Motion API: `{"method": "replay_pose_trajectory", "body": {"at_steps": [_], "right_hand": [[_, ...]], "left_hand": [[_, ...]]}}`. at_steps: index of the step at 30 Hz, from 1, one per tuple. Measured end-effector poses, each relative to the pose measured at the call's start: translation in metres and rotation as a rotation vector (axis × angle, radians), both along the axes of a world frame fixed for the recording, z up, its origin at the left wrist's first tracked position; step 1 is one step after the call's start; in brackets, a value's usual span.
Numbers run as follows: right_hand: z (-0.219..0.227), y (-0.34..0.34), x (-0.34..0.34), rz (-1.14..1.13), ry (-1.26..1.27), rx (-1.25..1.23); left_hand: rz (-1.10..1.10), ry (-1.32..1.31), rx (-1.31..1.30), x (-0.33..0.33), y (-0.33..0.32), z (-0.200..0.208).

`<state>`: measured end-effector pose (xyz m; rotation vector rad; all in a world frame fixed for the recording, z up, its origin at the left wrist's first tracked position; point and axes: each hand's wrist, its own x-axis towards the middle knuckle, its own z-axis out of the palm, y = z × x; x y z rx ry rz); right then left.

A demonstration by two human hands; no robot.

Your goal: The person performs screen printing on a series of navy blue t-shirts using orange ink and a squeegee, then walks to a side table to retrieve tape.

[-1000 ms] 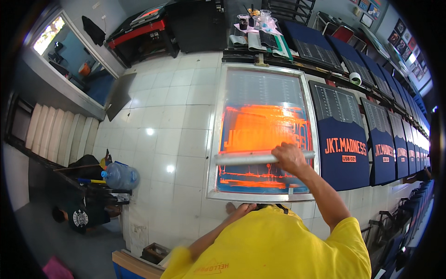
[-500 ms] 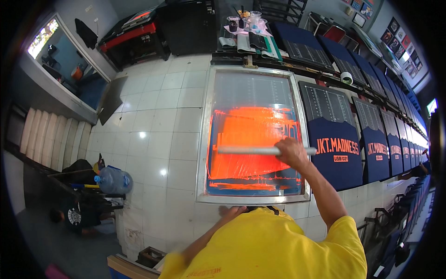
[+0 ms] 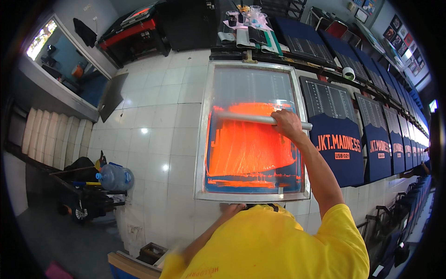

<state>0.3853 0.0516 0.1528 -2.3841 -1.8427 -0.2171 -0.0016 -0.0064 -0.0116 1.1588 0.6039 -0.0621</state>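
You look to be in the middle of an inking stroke: your right hand (image 3: 288, 124) is wrapped snugly around the grey bar (image 3: 244, 117), towards its right end, with no slack showing between fingers and bar. The bar lies crosswise in the far half of the metal frame (image 3: 251, 196), slightly askew, its left end farther from you and its right end reaching the frame's right rim. Wet orange ink (image 3: 253, 149) spreads over the mesh, mostly on the near side of the bar. Your left hand (image 3: 233, 210) rests by your waist, just outside the frame's near edge; its fingers are partly hidden, so you cannot tell from here how far they are curled or whether they hold anything.

As a judgement, the next move calls for level, even pressure along the whole bar. Gripping off-centre with one hand could let its left end lift or lag and leave the ink uneven.

As for writing, the navy shirt (image 3: 337, 174) just right of the frame carries bold orange capitals in one line, with a small orange box of characters under it; others farther right repeat the print. The grey board (image 3: 326, 95) beneath that shirt bears white ruler-like markings. Your yellow shirt (image 3: 283, 242), below the frame's near edge, has faint red lettering, only partly legible.
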Motion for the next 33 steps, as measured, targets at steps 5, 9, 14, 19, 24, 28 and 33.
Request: {"method": "replay_pose_trajectory", "body": {"at_steps": [5, 9, 14, 19, 24, 28, 33], "right_hand": [[0.006, -0.023, -0.036, -0.023, 0.050, -0.076], [-0.003, -0.067, -0.070, 0.000, 0.056, -0.076], [-0.012, -0.124, -0.130, 0.077, 0.061, -0.103], [-0.028, -0.170, -0.175, 0.080, 0.025, 0.005], [-0.028, -0.184, -0.189, 0.068, 0.106, -0.082], [-0.038, -0.191, -0.192, 0.039, 0.129, -0.087], [-0.043, -0.197, -0.196, 0.009, 0.132, -0.086]], "left_hand": [[-0.040, -0.021, 0.092, -0.003, 0.000, -0.020], [0.077, -0.140, 0.219, 0.000, -0.008, -0.021], [-0.034, -0.077, 0.145, -0.006, 0.002, -0.033], [-0.072, -0.056, 0.202, -0.005, 0.002, -0.052], [-0.103, -0.023, 0.401, -0.005, 0.003, -0.056], [-0.169, 0.043, 0.273, -0.002, 0.011, -0.019], [-0.300, 0.181, 0.167, 0.001, 0.021, 0.010]]}}
